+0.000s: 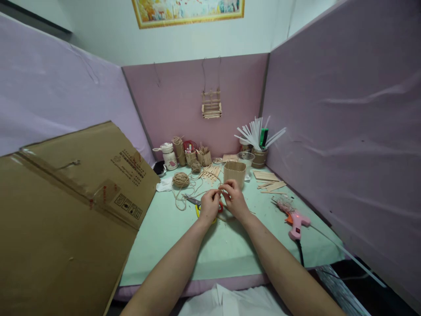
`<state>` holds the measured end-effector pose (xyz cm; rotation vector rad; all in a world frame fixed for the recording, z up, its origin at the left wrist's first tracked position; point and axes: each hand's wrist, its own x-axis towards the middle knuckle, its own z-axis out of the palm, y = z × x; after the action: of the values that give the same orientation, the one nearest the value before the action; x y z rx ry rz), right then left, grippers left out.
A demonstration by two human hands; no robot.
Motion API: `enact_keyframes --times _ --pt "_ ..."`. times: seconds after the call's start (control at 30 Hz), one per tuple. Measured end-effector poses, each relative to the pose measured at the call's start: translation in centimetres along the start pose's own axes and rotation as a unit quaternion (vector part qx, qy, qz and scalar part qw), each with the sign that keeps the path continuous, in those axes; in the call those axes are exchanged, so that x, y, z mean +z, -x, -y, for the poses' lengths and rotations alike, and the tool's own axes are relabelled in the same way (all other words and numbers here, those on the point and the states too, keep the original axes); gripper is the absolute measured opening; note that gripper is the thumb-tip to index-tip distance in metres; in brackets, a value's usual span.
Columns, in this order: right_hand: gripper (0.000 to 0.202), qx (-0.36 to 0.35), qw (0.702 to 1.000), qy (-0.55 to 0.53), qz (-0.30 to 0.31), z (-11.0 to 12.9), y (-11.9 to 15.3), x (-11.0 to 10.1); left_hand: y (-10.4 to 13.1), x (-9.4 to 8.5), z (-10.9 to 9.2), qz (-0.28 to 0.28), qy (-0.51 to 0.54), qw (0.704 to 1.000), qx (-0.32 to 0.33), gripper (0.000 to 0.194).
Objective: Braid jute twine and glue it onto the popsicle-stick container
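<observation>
My left hand [209,206] and my right hand [234,201] meet above the middle of the table, both with fingertips pinched together. Thin brown twine [201,193] runs from the ball of twine [180,180] toward my fingers, and both hands appear closed on it. Beneath my hands lies a pair of scissors [192,200], its yellow and red handles partly hidden by my left hand. Just behind my right hand stands a cup-shaped holder made of wooden sticks [234,172].
A pink glue gun [297,221] lies at right, its cord over the front edge. Wooden sticks [266,176] lie behind it. A large cardboard sheet [82,197] leans at left. Along the back stand a white bottle [169,156], stick holders and a pot [259,159] of white sticks.
</observation>
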<state>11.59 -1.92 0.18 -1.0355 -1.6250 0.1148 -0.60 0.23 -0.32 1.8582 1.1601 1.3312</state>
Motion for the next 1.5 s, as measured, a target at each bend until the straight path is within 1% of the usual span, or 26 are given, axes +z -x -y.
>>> enact_keyframes --times 0.13,0.27,0.37,0.43,0.5,0.57,0.63,0.67,0.73,0.9,1.07,1.17,1.3,1.4,1.5 --pt "0.016 0.006 1.0 0.015 0.013 -0.4 -0.1 -0.2 0.0 0.0 0.0 -0.001 -0.019 1.0 0.0 0.02" --pt "0.012 0.022 0.999 0.004 0.025 -0.4 -0.2 -0.3 -0.1 0.0 0.3 0.005 -0.029 1.0 -0.004 0.02" --pt "0.013 0.056 0.997 -0.044 0.016 0.0 -0.4 -0.3 -0.2 0.0 0.4 0.014 -0.002 1.0 -0.015 0.02" --pt "0.014 0.097 0.99 -0.103 0.002 0.2 -0.6 -0.3 -0.3 0.1 0.4 0.023 0.032 0.999 -0.032 0.02" --pt "0.017 0.164 0.971 -0.175 -0.012 0.2 -0.7 -0.3 -0.3 0.2 0.3 0.033 0.062 0.996 -0.051 0.019" --pt "0.022 0.246 0.937 -0.246 -0.019 0.0 -0.7 -0.2 -0.3 0.2 0.0 0.041 0.078 0.994 -0.059 0.019" --pt "0.027 0.314 0.902 -0.296 -0.023 -0.2 -0.6 0.0 -0.1 0.2 -0.3 0.047 0.073 0.995 -0.048 0.019" --pt "0.029 0.335 0.889 -0.311 -0.026 -0.3 -0.6 0.0 0.0 0.2 -0.4 0.05 0.063 0.996 -0.038 0.02" --pt "0.031 0.356 0.877 -0.323 -0.029 -0.4 -0.5 0.0 0.2 0.1 -0.6 0.054 0.035 0.998 -0.015 0.02" --pt "0.031 0.363 0.874 -0.324 -0.003 -0.3 -0.6 -0.1 0.4 0.0 -0.8 0.058 0.004 0.998 0.015 0.023" --pt "0.031 0.357 0.877 -0.322 0.017 -0.5 -0.5 -0.1 0.4 0.0 -0.9 0.043 0.009 0.999 0.011 0.025" --pt "0.031 0.348 0.881 -0.321 0.005 -0.6 -0.5 0.0 0.4 0.0 -1.0 0.041 0.022 0.999 0.004 0.025" --pt "0.029 0.328 0.889 -0.317 -0.029 -0.5 -0.5 0.2 0.4 0.0 -1.0 0.043 0.041 0.998 -0.009 0.025" --pt "0.029 0.314 0.898 -0.303 -0.052 -0.4 -0.6 0.2 0.3 0.2 -0.6 0.045 0.063 0.996 -0.034 0.023" --pt "0.031 0.298 0.91 -0.282 -0.062 -0.5 -0.6 0.3 0.1 0.4 -0.2 0.03 0.103 0.992 -0.067 0.02"
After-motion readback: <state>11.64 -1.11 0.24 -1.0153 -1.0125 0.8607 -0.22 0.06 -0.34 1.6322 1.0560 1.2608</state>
